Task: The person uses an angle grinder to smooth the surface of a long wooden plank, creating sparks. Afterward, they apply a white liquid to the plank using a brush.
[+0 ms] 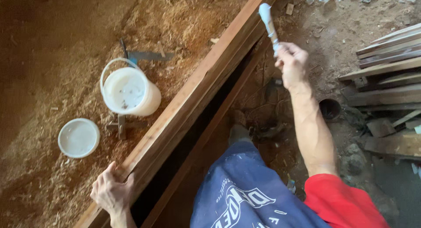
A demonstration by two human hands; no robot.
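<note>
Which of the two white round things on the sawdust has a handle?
The white bucket, farther from the left hand; the flat lid has none.

The bucket (130,92) is creamy white, filled with white speckled by dark flecks; the round lid (79,138) beside it is white too. The long plank (197,87) is reddish brown, on a table (52,57) covered with tan sawdust. The brush (268,21) is coated white. The shorts (245,188) are blue with white print, the sleeve (342,201) red.
</note>
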